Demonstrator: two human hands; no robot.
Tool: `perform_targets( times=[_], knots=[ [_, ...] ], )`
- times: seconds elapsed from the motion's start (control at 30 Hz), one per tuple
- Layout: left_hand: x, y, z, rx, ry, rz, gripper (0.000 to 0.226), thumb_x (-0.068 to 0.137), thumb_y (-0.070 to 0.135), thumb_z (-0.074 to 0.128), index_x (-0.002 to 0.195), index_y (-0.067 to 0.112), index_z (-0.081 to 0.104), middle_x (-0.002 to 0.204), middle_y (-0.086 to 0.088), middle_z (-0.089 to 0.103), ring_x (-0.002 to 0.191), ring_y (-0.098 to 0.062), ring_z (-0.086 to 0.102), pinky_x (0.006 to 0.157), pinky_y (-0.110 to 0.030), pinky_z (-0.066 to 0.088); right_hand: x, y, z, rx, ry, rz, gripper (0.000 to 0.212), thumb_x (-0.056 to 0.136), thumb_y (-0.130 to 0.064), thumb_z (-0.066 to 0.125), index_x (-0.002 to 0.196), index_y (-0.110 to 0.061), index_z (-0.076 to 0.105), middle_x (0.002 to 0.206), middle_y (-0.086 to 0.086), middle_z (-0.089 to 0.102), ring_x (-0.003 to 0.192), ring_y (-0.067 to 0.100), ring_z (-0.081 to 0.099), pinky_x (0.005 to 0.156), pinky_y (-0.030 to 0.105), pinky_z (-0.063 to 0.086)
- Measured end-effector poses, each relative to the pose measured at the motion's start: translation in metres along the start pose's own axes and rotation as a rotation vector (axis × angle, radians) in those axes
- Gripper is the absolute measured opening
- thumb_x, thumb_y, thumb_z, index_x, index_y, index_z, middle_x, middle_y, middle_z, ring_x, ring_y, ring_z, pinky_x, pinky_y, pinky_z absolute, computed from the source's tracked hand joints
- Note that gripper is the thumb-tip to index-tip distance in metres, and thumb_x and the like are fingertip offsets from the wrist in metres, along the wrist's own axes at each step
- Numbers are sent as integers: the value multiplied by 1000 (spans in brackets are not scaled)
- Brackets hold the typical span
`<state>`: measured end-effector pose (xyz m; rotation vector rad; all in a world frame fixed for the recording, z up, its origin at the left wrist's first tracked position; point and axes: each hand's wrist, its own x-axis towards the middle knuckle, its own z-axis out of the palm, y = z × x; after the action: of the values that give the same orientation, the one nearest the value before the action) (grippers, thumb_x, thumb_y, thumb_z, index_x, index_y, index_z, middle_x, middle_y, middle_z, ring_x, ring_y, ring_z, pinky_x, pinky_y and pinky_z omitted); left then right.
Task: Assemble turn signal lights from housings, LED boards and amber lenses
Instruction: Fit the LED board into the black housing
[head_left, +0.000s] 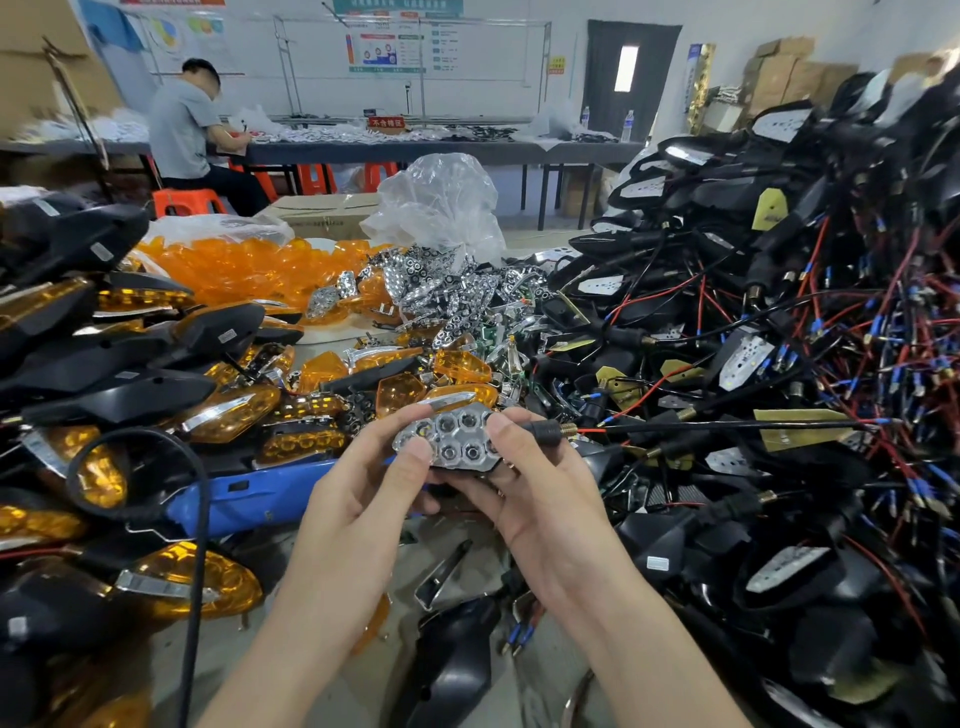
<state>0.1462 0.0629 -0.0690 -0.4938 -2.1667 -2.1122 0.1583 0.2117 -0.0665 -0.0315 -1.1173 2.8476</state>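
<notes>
Both hands hold one turn signal housing (451, 437) over the table's middle, with a chrome reflector of several round cells facing up in it. My left hand (370, 474) grips its left end, thumb pressed on the reflector. My right hand (530, 486) cups the right end from below, thumb on top. The housing's black stem and wire (675, 427) run off to the right. Loose amber lenses (457, 366) lie just behind. A heap of chrome reflectors (441, 283) sits farther back.
Finished amber-lensed lights (228, 413) pile up at the left. A tall heap of black wired housings (779, 332) fills the right. A blue tool (244, 496) with a black cable lies left of my hands. A bag of amber lenses (249, 267) and a seated person (187, 130) are behind.
</notes>
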Motion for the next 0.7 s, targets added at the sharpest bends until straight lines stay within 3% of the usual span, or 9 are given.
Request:
perform_targets(
  times=[0.3, 0.63, 0.7],
  knots=[
    [2, -1, -1, -24, 4, 13, 45, 82, 63, 60, 123, 45, 63, 109, 5, 73, 97, -20, 70, 90, -56, 55, 0, 1, 0, 17, -15, 17, 38, 82, -16, 75, 114, -8, 55, 113, 24, 73, 102, 34, 74, 79, 37, 62],
    [0, 0, -1, -44, 6, 20, 35, 85, 57, 60, 119, 47, 65, 107, 5, 74, 97, -22, 69, 88, -51, 57, -1, 0, 0, 52, -25, 31, 47, 74, -18, 83, 112, -10, 57, 112, 21, 75, 101, 32, 75, 77, 33, 62],
    [0, -1, -1, -43, 21, 22, 32, 87, 53, 59, 118, 48, 65, 107, 7, 74, 95, -20, 69, 89, -48, 57, -1, 1, 2, 60, -13, 25, 41, 76, -15, 82, 109, -11, 59, 112, 21, 75, 100, 32, 75, 75, 32, 62]
  ],
)
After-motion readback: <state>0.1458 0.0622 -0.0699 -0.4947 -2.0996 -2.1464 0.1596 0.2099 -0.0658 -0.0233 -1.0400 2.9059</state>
